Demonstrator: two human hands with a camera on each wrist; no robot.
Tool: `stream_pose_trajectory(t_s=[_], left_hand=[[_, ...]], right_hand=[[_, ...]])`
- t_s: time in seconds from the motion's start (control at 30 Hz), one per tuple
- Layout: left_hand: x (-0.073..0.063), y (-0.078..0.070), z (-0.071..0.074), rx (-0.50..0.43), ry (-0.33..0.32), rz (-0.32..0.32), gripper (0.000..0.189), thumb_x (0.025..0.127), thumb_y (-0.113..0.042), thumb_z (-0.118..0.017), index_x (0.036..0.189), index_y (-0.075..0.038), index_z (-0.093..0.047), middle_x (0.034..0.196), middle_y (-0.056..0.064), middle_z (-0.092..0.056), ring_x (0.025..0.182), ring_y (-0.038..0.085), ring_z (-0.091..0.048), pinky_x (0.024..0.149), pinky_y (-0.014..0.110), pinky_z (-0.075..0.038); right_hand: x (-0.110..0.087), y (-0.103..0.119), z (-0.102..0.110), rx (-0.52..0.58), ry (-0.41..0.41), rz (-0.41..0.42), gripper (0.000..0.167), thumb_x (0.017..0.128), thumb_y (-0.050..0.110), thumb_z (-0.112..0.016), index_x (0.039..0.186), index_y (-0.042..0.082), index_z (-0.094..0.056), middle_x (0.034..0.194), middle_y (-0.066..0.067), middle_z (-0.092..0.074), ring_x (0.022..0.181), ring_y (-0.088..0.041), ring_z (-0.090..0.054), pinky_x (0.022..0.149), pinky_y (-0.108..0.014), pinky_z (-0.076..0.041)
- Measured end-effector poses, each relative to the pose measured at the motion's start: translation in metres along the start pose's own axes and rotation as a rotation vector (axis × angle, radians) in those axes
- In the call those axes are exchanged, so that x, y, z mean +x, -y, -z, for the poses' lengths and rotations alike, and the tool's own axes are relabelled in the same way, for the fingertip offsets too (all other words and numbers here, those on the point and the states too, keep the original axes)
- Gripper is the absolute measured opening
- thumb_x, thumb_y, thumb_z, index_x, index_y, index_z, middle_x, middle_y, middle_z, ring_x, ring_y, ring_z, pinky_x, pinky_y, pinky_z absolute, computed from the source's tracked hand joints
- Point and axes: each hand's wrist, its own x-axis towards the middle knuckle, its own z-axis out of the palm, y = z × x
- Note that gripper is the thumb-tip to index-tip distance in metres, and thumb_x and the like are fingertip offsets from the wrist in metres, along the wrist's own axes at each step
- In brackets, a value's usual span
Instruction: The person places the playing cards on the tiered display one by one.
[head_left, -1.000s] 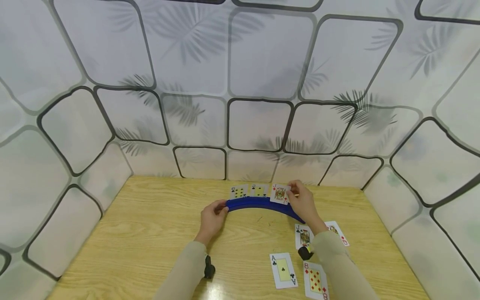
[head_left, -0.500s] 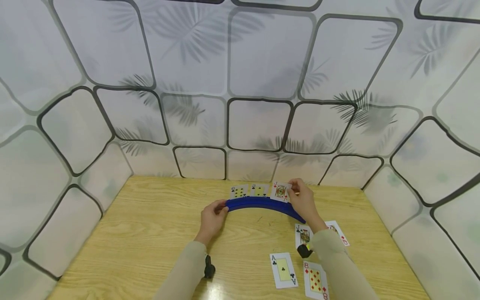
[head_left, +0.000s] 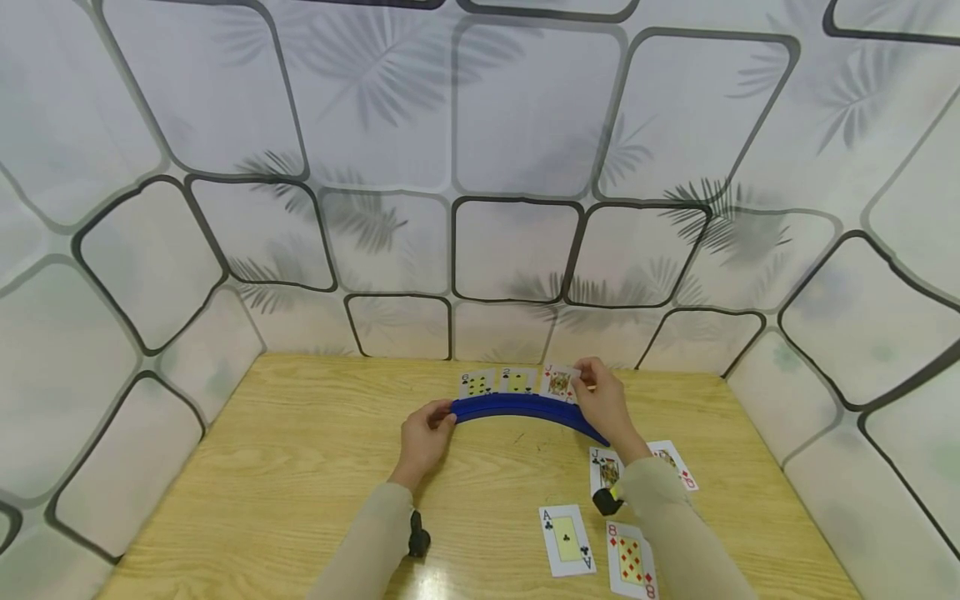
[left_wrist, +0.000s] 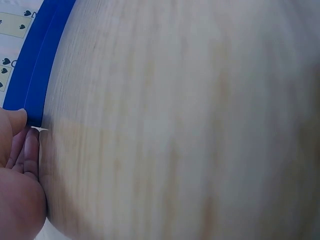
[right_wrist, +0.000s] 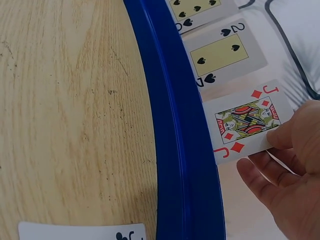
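A curved blue playing card holder stands at the back of the table. My left hand grips its left end, thumb on top, as the left wrist view shows. My right hand pinches the jack of diamonds by its right edge, thumb in front and fingers behind. That card's lower edge meets the holder at the slot; how deep it sits is hidden. To its left, a two of spades and a spade card marked 6 stand in the holder.
On the table before the right arm lie an ace of clubs, an eight of diamonds, a jack of clubs and a red face card, partly hidden by the sleeve. A patterned wall rises behind the table.
The jack of diamonds, first overlapping the holder's front, was lifted slightly and moved back; its lower edge now lies at the slot. My left hand and the holder have stayed put.
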Motion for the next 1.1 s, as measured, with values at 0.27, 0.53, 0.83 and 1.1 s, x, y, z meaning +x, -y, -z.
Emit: stream_pose_trajectory(t_s=[0.27, 0.53, 0.83, 1.1], left_hand=[[-0.0002, 0.0008, -0.0001, -0.001, -0.003, 0.003, 0.026, 0.099, -0.002, -0.070, 0.125, -0.001, -0.074, 0.115, 0.018, -0.077, 0.105, 0.034, -0.074, 0.094, 0.047, -0.062], [-0.0012, -0.0003, -0.0001, 0.011, -0.002, 0.014, 0.026, 0.100, -0.002, -0.069, 0.125, -0.002, -0.074, 0.116, 0.018, -0.077, 0.106, 0.033, -0.073, 0.095, 0.048, -0.061], [-0.0012, -0.0020, 0.0010, -0.005, 0.002, 0.013, 0.026, 0.100, -0.001, -0.069, 0.125, -0.001, -0.074, 0.116, 0.019, -0.077, 0.107, 0.034, -0.073, 0.095, 0.048, -0.061], [-0.0017, -0.0011, 0.0014, -0.005, 0.007, 0.013, 0.026, 0.100, -0.002, -0.069, 0.126, -0.001, -0.074, 0.116, 0.018, -0.077, 0.107, 0.034, -0.074, 0.096, 0.048, -0.061]], right_hand=[[-0.0026, -0.0029, -0.0018, -0.010, 0.016, -0.006, 0.018, 0.102, 0.001, -0.062, 0.120, 0.002, -0.061, 0.107, -0.023, -0.071, 0.101, -0.038, -0.070, 0.088, -0.051, -0.060], [-0.0042, -0.0057, -0.0028, -0.008, 0.008, 0.007, 0.020, 0.102, 0.001, -0.063, 0.121, 0.001, -0.061, 0.105, -0.022, -0.071, 0.101, -0.038, -0.069, 0.088, -0.051, -0.060], [-0.0061, -0.0064, -0.0033, -0.013, 0.011, -0.008, 0.020, 0.102, 0.000, -0.062, 0.122, 0.001, -0.061, 0.107, -0.022, -0.072, 0.102, -0.036, -0.069, 0.089, -0.050, -0.060], [-0.0081, -0.0055, -0.0024, -0.016, 0.017, -0.005, 0.022, 0.102, 0.003, -0.063, 0.124, 0.001, -0.063, 0.108, -0.020, -0.073, 0.102, -0.034, -0.070, 0.089, -0.049, -0.060]])
